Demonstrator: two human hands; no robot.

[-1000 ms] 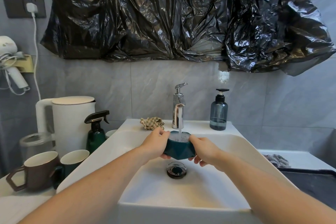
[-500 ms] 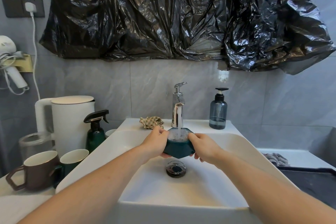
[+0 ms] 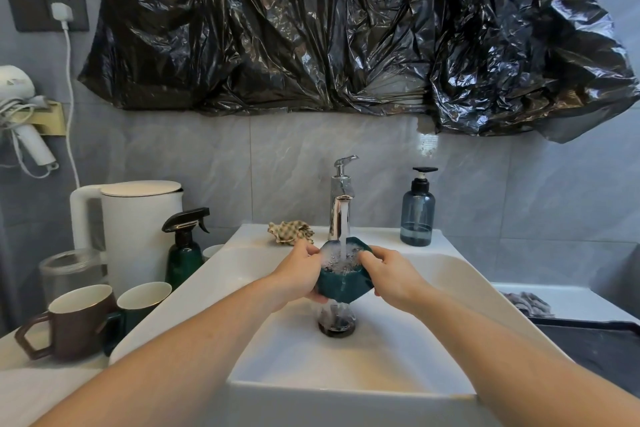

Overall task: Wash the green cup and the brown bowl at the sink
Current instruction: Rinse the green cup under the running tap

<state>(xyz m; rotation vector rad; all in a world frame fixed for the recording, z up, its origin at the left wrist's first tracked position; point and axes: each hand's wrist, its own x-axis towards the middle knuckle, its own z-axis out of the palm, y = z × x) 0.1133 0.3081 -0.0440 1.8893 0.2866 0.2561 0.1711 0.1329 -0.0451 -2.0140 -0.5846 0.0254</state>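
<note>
Head view: your left hand (image 3: 300, 273) and right hand (image 3: 390, 273) hold the green cup (image 3: 343, 282) between them, directly under the faucet (image 3: 340, 198) and above the drain (image 3: 336, 321) of the sink (image 3: 408, 350). The left grip is curled round the cup's left side; the right grip is curled over its right rim. Water runs from the faucet into the cup, which is full and foaming, and spills over the near side toward the drain. The cup is tilted slightly toward you.

Left of the sink, on the desk (image 3: 31, 388), stand a brown mug (image 3: 72, 321) and a second green mug (image 3: 140, 302), touching each other. Behind them stand a spray bottle (image 3: 183, 246) and a white kettle (image 3: 135, 229). A soap dispenser (image 3: 417, 211) stands right of the faucet, on the sink's back ledge.
</note>
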